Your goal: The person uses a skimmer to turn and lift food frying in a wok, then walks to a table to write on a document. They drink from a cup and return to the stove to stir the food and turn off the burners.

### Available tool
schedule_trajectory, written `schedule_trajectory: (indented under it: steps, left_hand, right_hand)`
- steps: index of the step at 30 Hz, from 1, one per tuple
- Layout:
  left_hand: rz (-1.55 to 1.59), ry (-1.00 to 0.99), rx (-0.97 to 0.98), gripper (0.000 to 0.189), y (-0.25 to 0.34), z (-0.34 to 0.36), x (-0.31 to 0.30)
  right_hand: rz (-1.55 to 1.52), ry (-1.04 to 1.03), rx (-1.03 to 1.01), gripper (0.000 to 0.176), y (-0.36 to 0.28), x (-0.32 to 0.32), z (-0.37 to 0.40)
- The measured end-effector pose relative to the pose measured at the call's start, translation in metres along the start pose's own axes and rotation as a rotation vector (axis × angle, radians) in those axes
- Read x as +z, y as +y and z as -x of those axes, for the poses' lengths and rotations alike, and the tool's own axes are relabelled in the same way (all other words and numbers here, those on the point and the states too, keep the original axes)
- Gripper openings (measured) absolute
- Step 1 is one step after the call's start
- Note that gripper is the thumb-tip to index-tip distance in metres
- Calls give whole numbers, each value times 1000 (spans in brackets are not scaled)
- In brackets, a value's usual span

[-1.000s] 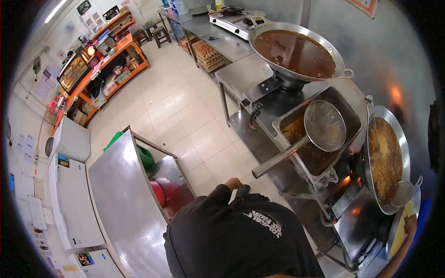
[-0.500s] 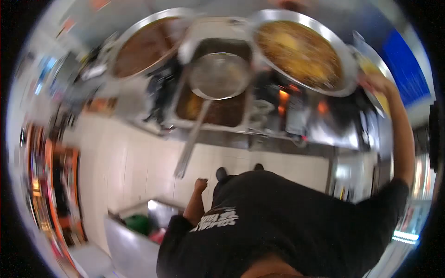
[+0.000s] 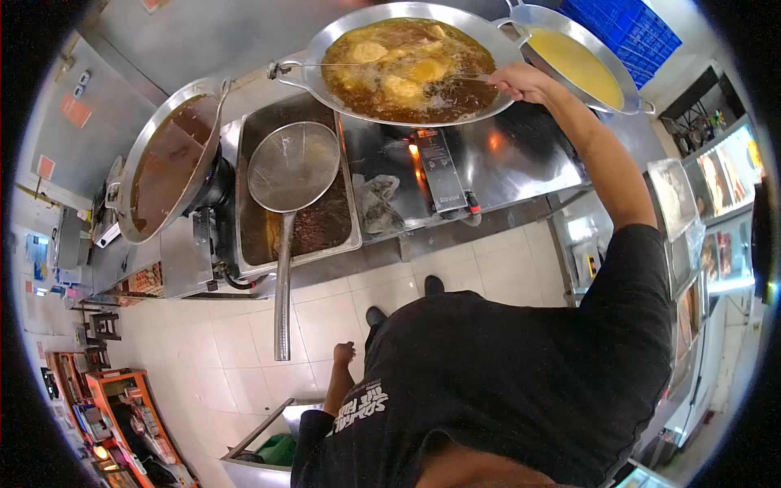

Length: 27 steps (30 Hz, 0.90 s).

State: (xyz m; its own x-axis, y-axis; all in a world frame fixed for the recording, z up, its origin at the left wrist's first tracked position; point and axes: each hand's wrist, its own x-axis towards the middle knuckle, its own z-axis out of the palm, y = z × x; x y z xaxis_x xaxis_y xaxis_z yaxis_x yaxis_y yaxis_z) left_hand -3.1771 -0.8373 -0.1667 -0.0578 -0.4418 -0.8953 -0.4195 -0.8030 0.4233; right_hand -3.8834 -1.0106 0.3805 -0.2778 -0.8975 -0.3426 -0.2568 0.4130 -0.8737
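My right hand [image 3: 521, 82] is closed round a thin metal rod [image 3: 470, 78] whose far end reaches into the frying oil; its tip is hard to make out. Beneath it, pale golden battered pieces [image 3: 400, 88] bubble in a wide metal wok [image 3: 317, 24] of brown oil. My left hand [image 3: 345, 352] hangs low by my side, fingers curled, with nothing seen in it. Near that hand, the long handle of a round mesh strainer [image 3: 294, 167] juts out over the floor. The strainer lies across a rectangular metal tray [image 3: 355, 236] holding dark oil and crumbs.
A second wok [image 3: 175, 150] of brown oil stands at left. A pan of yellow batter [image 3: 576, 61] sits at upper right beside a blue crate [image 3: 622, 32]. The lit burner [image 3: 439, 171] has a flame showing. A metal bin [image 3: 259, 459] stands at lower left.
My view has swung right and sharpened. My right hand has moved from the batter pan's edge to over the frying wok, with the rod. My left hand stays low.
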Motion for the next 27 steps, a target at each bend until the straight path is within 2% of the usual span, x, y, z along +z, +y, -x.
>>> schedule_trajectory:
  steps: [3, 4, 6, 7, 8, 11, 12, 15, 17, 21, 25, 26, 27]
  left_hand:
    - [-246, 113, 134, 22, 37, 27, 3]
    - [-382, 84, 547, 19, 13, -13, -13]
    - [-194, 152, 335, 17, 39, 9, -5]
    - [-100, 186, 225, 15, 27, -7, -9]
    - [-441, 147, 679, 13, 14, -23, -17]
    - [-254, 42, 181, 11, 38, 15, -6]
    - [-410, -24, 373, 12, 38, 18, -8]
    - [-1336, 24, 639, 16, 34, 25, -9]
    - [-837, 6, 608, 17, 31, 24, -12]
    - [-810, -4, 625, 17, 23, 10, -16]
    - [-710, 11, 677, 18, 20, -44, -35]
    - [-262, 57, 183, 15, 54, 2, -23]
    - [-471, 27, 418, 15, 39, -19, -32]
  right_hand:
    - [11, 34, -25, 18, -1, -5, 16]
    - [11, 43, -18, 18, -2, -8, 27]
    - [16, 52, -3, 19, 5, -18, 36]
    - [22, 53, 6, 20, 11, -22, 39]
    - [26, 55, 14, 21, 17, -26, 41]
    - [66, 88, 2, 25, 14, -24, 66]
    - [78, 96, 10, 26, 14, -26, 71]
    - [122, 137, 13, 26, 13, -34, 84]
    - [157, 189, 0, 25, 13, -37, 91]
    - [424, 243, -55, 17, 13, -33, 84]
    - [759, 344, -70, 16, -2, -34, 80]
    - [867, 366, -67, 18, -4, -34, 82]
    - [981, 441, -175, 18, -1, -33, 82]
